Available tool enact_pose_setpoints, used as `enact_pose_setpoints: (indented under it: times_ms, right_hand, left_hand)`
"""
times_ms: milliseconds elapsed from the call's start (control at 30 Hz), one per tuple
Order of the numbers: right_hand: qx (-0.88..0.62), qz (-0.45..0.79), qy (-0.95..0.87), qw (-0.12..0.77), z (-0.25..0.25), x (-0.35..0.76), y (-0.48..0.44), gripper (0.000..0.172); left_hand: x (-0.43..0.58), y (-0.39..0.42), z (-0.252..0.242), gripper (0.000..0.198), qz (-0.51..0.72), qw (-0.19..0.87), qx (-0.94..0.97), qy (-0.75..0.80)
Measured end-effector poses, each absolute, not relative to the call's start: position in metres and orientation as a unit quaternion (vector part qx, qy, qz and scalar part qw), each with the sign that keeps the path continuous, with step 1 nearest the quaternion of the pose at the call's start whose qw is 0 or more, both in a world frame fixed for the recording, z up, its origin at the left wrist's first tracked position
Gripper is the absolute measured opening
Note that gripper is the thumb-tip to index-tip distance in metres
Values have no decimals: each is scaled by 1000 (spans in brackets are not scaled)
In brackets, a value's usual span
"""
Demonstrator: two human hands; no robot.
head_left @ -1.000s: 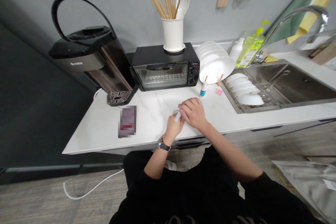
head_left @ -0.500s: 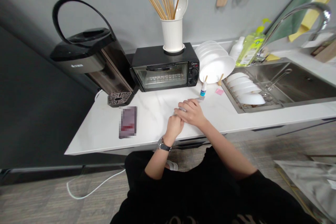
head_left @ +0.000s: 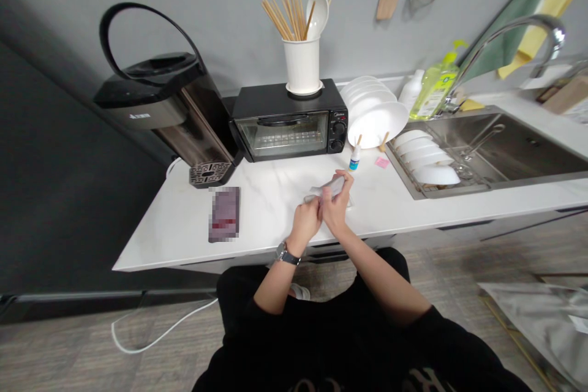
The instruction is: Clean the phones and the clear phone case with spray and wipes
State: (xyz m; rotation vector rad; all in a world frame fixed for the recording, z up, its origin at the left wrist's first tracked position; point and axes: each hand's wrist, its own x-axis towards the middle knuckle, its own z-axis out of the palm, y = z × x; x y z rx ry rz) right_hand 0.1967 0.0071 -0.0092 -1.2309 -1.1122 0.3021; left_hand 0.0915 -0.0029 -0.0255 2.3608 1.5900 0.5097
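Fingers of both hands are clasping one small pale packet just above the countertop, near the middle of its front edge: the left hand is gripping its near end, the right hand is pinching it higher up. Its print is too small to read. A small white dropper bottle is standing toward the back edge by the black toaster oven, whose white brand mark is illegible.

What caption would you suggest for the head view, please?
Both hands, left hand and right hand, grip a small pale packet above the white marble counter.
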Motion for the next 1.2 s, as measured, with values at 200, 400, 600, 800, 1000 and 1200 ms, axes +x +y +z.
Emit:
enact_pose_setpoints:
  times_ms: [200, 400, 600, 800, 1000, 1200]
  right_hand:
    - [-544, 231, -474, 652, -5, 207, 1, 63]
    - [-397, 47, -716, 572, 18, 225, 2, 34]
    - [-511, 177, -579, 611, -15, 226, 15, 58]
    - [-534, 215, -521, 630, -6, 220, 3, 54]
    - [-434, 301, -607, 593, 16, 247, 11, 62]
    - [-429, 334, -599, 589, 13, 252, 14, 75]
  left_hand:
    - [94, -5, -21, 38, 189, 101, 805, 552]
    - [95, -4, -21, 27, 145, 97, 810, 559]
    - [94, -3, -22, 34, 172, 90, 808, 557]
    - [92, -4, -23, 36, 186, 89, 811, 548]
    - [94, -8, -21, 39, 141, 85, 808, 565]
    - [96, -8, -22, 42, 134, 86, 804, 574]
